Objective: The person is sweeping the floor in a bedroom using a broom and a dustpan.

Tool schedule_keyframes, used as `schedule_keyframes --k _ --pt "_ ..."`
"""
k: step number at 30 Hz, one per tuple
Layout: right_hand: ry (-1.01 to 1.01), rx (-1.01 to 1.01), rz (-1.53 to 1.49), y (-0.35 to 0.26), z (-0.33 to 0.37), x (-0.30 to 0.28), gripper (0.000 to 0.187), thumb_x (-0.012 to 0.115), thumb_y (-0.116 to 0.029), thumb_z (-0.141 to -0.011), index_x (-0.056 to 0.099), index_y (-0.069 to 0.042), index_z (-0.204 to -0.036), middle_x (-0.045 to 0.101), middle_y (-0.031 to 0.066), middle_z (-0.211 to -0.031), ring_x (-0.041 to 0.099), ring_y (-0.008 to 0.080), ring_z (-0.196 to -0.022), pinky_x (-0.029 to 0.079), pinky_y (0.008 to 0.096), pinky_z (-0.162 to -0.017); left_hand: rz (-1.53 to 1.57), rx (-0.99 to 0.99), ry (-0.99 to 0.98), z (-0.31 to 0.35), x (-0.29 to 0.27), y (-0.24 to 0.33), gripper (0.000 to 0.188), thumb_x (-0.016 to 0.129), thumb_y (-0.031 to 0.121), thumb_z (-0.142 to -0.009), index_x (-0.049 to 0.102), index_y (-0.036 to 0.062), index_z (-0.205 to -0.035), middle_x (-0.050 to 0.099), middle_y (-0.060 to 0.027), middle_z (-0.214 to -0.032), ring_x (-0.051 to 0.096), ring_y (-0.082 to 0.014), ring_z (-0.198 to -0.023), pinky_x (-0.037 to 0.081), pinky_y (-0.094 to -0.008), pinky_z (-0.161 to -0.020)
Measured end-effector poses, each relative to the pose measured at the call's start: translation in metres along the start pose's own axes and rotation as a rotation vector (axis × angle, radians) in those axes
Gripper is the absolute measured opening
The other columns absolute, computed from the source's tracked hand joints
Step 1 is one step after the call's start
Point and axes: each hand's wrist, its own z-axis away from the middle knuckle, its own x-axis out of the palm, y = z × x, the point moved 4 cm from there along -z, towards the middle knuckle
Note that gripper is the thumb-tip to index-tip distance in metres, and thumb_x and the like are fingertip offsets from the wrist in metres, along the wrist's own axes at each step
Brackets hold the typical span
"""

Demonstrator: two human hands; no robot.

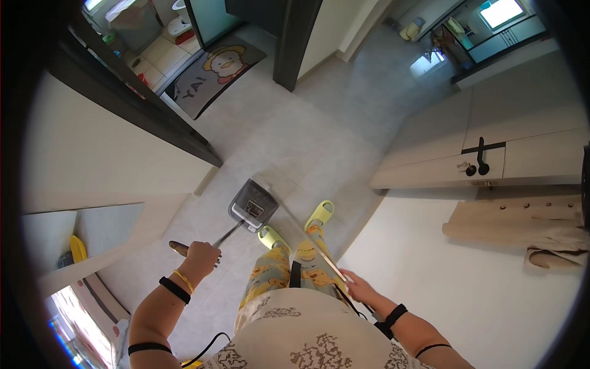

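Note:
My left hand [201, 259] is closed around the handle of a long-handled dustpan [253, 200]. The dustpan's grey scoop lies on the floor just ahead of my feet. In my right hand [359, 288] is the long, pale, thin handle of a broom [330, 263], slanting down and leftward across my right leg to the dustpan's right edge. The broom's head is faint against the floor and hard to make out. My fingers wrap both handles.
Yellow-green slippers [320, 213] are on my feet. A cartoon doormat [215, 72] lies at a dark-framed doorway, far left. At right stands a pale door [485, 141] with a black handle, and a beige garment [510, 221] hangs nearby. A wall corner [206, 178] juts out at left.

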Motion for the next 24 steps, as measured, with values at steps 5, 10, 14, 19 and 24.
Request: schedule_keyframes --k 5,10,14,19,24 --pt "0.373 0.125 -0.101 0.038 -0.003 -0.06 0.041 0.036 -0.019 -0.089 0.034 -0.027 -0.129 0.045 0.0044 -0.056 0.04 0.0122 -0.04 0.035 0.0264 -0.035 0.032 -0.03 -0.027 0.013 0.006 -0.003 0.012 0.061 0.017 -0.071 0.061 0.0174 -0.083 0.062 -0.0003 -0.078 0.061 -0.0169 -0.078 0.047 -0.0306 -0.061" --pt "0.447 0.288 -0.304 0.062 -0.017 -0.065 0.048 0.032 -0.013 -0.086 0.028 -0.022 -0.133 0.046 0.0066 -0.057 0.039 0.0132 -0.04 0.036 0.0272 -0.035 0.071 -0.076 -0.024 0.014 0.017 -0.005 0.012 0.059 0.016 -0.071 0.061 0.0173 -0.084 0.062 -0.0003 -0.078 0.061 -0.0171 -0.08 0.047 -0.0307 -0.061" --pt "0.343 0.23 -0.295 0.048 -0.028 -0.019 0.046 0.032 -0.014 -0.087 0.027 -0.021 -0.132 0.044 0.0063 -0.057 0.038 0.0128 -0.04 0.034 0.0263 -0.036 0.09 -0.074 -0.013 0.013 0.013 -0.003 0.013 0.06 0.015 -0.069 0.06 0.0166 -0.082 0.063 -0.0018 -0.076 0.062 -0.0189 -0.077 0.048 -0.0318 -0.06" --pt "0.204 0.057 -0.102 -0.01 -0.067 0.015 0.045 0.034 -0.015 -0.087 0.028 -0.018 -0.132 0.048 0.0091 -0.061 0.042 0.015 -0.043 0.037 0.0281 -0.04 0.101 -0.067 -0.009 0.006 0.004 -0.004 0.014 0.06 0.013 -0.068 0.06 0.0156 -0.081 0.063 -0.0034 -0.074 0.062 -0.0208 -0.073 0.047 -0.0327 -0.059" --pt "0.306 -0.216 0.437 -0.03 -0.085 0.016 0.045 0.037 -0.017 -0.087 0.03 -0.014 -0.131 0.055 0.0117 -0.069 0.053 0.0193 -0.056 0.044 0.0309 -0.055 0.071 -0.068 -0.034 0.001 -0.009 -0.001 0.016 0.06 0.012 -0.068 0.06 0.0154 -0.083 0.063 -0.0032 -0.074 0.063 -0.0213 -0.073 0.048 -0.0326 -0.059"
